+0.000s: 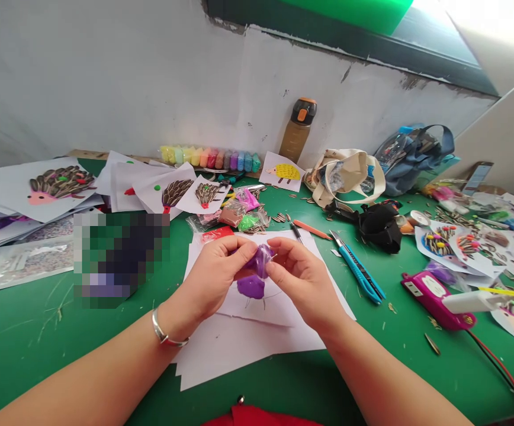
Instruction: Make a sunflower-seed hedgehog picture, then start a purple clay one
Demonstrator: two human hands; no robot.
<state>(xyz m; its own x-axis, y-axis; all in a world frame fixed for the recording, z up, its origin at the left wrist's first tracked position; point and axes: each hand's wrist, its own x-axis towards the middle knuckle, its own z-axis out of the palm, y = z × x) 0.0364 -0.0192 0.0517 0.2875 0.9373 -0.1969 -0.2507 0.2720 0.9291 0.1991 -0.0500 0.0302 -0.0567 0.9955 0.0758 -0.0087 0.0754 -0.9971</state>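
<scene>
A small clear plastic bag of purple clay [263,258] is between my two hands, above a stack of white paper [239,350]. My left hand [215,273] pinches the bag from the left with thumb and fingers. From the right, my right hand [300,277] grips its edge, thumb and index finger closed on the plastic. Just below, a flat purple clay shape [251,287] lies on the top sheet, with thin drawn lines around it. My fingers cover part of the bag.
Behind my hands lie clay packets [238,212] and scattered sunflower seeds [263,220]. A blue utility knife [358,269], an orange stick [312,229] and a magenta device [437,299] are to the right. Seed hedgehog pictures [57,180] lie left. A bottle [299,130] stands by the wall.
</scene>
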